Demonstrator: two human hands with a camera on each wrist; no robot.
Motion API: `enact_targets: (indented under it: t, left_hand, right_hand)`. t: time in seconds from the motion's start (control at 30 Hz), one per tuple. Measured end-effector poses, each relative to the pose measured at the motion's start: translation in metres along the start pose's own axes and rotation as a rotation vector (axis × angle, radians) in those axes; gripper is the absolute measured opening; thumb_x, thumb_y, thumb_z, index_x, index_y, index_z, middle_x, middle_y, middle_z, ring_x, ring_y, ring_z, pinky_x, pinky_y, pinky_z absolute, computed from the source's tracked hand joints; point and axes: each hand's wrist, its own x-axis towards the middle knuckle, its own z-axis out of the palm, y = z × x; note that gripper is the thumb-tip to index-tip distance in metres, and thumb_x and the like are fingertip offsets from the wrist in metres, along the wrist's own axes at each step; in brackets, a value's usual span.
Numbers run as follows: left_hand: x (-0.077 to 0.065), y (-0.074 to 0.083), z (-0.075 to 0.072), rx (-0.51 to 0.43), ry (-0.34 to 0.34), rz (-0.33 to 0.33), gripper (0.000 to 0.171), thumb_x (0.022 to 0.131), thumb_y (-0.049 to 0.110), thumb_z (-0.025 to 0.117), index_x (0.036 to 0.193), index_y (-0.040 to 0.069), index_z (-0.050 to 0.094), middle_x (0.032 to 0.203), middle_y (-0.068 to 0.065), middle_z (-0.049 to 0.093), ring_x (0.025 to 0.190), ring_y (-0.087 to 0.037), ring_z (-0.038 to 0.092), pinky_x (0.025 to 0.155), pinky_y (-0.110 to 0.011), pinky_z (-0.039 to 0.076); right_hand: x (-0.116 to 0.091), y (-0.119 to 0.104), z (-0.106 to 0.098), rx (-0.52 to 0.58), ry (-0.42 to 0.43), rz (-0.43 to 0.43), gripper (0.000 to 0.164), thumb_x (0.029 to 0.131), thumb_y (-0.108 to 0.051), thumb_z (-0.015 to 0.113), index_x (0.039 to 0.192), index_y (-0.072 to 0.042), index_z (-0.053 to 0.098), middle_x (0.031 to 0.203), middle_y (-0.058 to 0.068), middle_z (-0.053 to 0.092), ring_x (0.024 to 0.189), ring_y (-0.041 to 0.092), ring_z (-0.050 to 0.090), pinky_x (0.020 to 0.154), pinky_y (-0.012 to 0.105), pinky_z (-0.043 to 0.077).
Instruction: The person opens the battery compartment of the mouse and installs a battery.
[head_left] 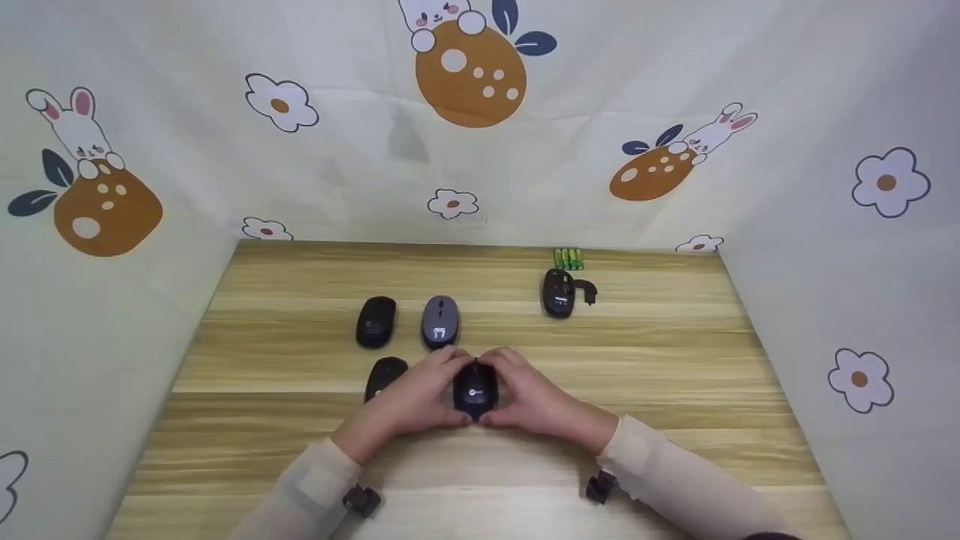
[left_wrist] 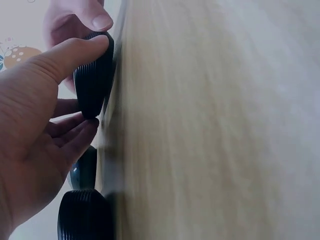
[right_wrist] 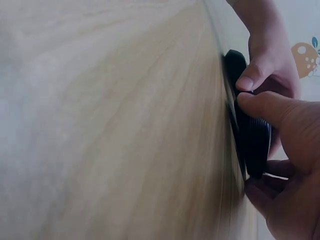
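Left hand (head_left: 420, 390) and right hand (head_left: 534, 397) are gripping the mouse (head_left: 475, 390) between them, well inside the edges of the table (head_left: 660, 360). Room is opening rightward; a second mouse (head_left: 385, 373) is crowding leftward. Wood grain is running crosswise; printed cloth (head_left: 562, 172) is enclosing three sides.

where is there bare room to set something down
Bare table lies right of the opened mouse and its cover, between that mouse and the gray mouse, and left of two black mice. It's crowded around the held mouse, with the left hand and right hand about it.
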Motion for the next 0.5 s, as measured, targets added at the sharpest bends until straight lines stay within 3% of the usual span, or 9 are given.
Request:
enact_targets:
  t: [0.23,0.5]
  left_hand:
    - [0.004,0.006,-0.005,-0.043,0.040,0.012,0.096,0.080,0.038,0.098,0.159,0.003,0.055,0.157,-0.011,0.055,0.143,-0.029,0.056,0.124,-0.047,0.045]
    - [0.010,0.011,-0.006,-0.116,0.082,0.042,0.093,0.083,0.035,0.096,0.160,0.005,0.054,0.158,-0.009,0.054,0.145,-0.027,0.055,0.125,-0.048,0.045]
  right_hand:
    - [-0.005,0.002,-0.011,0.126,0.013,0.014,0.092,0.082,-0.016,0.096,0.161,-0.008,0.050,0.156,-0.001,0.051,0.147,0.021,0.051,0.128,0.043,0.041]
    - [-0.011,0.004,-0.027,0.163,0.041,0.001,0.091,0.084,-0.020,0.096,0.163,-0.014,0.051,0.157,-0.003,0.051,0.146,0.021,0.054,0.126,0.047,0.042]
